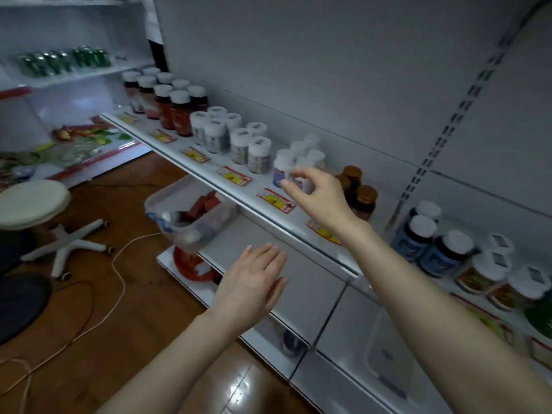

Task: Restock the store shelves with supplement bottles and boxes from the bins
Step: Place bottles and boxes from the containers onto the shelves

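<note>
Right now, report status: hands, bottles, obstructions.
Right hand open at white bottles, contact unclear. Left hand open, empty, above lower shelf. Bin holds more stock. Nothing blocking.

On the shelf (213,164) eight red bottles (180,116), seven white jars (241,146) and three blue bottles (413,239) are counted; below it, one bin (168,192).

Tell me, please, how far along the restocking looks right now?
Done: bottle rows line the upper shelf. In hand: the right hand hovers open at the white bottles, holding nothing; the left hand is empty. Left: the bin below holds loose bottles and red boxes.
</note>
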Demonstrator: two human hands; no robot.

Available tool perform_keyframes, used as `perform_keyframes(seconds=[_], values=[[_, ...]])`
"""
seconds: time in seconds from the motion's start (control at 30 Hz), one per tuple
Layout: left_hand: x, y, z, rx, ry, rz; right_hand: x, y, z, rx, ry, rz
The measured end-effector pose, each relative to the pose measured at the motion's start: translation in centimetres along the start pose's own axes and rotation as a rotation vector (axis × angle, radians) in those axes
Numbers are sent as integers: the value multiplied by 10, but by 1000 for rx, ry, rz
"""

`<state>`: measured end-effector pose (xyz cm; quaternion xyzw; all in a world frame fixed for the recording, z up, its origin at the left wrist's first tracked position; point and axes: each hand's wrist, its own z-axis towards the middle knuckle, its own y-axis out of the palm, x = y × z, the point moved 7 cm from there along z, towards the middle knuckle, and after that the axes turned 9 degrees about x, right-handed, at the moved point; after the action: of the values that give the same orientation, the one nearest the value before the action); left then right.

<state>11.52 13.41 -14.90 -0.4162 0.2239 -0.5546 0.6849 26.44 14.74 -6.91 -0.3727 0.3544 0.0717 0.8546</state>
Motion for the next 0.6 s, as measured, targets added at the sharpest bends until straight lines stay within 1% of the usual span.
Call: perform_keyframes(seconds=[0.07,0.2,0.33,0.47,0.6], values=[[-46,-14,-14,-2,-53,39,-25,43,11,-29,-36,2],[-136,-45,-42,-8,-140,90,-68,129,26,-103,-45,22],[-210,-78,-66,-20,-198,141,-104,207,33,-176,-55,47],[-271,-87,-85,-52,-280,136,-122,270,35,-249,-66,23],[-318,-76,-91,-90,-337,139,-120,321,47,-321,-62,-2]])
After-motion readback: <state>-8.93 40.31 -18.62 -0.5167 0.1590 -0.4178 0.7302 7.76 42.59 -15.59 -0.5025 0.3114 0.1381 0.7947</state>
